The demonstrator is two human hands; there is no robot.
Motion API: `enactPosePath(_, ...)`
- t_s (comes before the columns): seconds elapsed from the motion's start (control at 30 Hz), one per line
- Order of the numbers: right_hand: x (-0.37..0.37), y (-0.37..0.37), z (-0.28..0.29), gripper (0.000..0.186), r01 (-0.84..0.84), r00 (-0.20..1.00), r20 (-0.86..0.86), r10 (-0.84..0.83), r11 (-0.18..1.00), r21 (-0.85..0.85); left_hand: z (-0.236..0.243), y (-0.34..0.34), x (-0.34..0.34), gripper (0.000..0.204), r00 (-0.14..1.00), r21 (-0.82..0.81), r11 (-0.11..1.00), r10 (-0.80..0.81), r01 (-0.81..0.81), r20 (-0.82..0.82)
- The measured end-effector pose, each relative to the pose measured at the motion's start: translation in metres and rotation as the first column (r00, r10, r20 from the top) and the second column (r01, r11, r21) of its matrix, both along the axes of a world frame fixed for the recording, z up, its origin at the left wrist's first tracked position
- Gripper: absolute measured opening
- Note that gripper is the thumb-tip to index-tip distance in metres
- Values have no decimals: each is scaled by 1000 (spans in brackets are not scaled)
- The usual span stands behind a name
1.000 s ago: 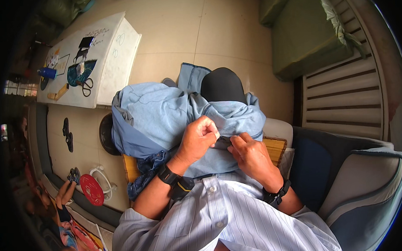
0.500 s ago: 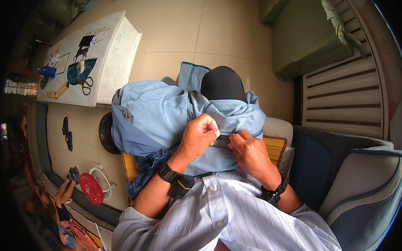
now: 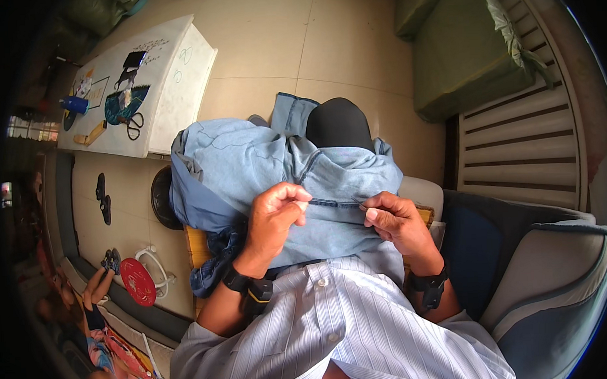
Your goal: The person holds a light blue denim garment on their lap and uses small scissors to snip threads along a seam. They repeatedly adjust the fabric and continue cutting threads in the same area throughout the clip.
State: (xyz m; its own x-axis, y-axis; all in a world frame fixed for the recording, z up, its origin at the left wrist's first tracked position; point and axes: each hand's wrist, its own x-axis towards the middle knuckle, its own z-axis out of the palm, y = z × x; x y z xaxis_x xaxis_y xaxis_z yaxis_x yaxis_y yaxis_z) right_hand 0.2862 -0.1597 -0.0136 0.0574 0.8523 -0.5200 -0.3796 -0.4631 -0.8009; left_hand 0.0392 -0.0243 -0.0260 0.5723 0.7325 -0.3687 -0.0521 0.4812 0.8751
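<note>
Spread over my lap is a light blue denim garment (image 3: 235,152), with a dark stitched seam (image 3: 331,202) running across it between my hands. On the left side, my left hand (image 3: 272,220) is pinched closed above the denim; whatever its fingertips hold is too small to name. To the right, my right hand (image 3: 404,227) also pinches. A thin, fine sliver shows at its fingertips, near the seam's right end, but its kind cannot be told. A darker blue bunched denim piece (image 3: 216,263) lies by my left forearm.
A white table (image 3: 170,94) at the far left bears scissors (image 3: 135,126), a blue bottle-like item (image 3: 75,104) and small pieces. Nearby are a red-topped stool (image 3: 138,282) and another person's legs (image 3: 96,287). A green-covered block (image 3: 466,57) and slatted bench (image 3: 516,148) stand right.
My hands have moved apart: the left went left and slightly down, the right went right. The seam between them is now exposed.
</note>
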Motion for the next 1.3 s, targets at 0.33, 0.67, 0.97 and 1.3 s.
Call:
enactPosePath(0.33,-1,-10,-14,23,-131,956,277,98,986,102,-2,-9,-2,8,954,234,957,-103,173,-283)
enactPosePath(0.67,-11,2,4,24,-135,937,342,70,976,171,40,45,-29,8,954,459,888,109,32,-278)
enactPosePath(0.97,-26,34,-15,20,126,991,31,-132,982,143,-8,56,-12,16,855,753,568,156,333,-495)
enactPosePath(1.3,-21,27,-30,26,203,979,-75,-191,950,237,46,91,-84,14,883,613,766,407,-191,-234)
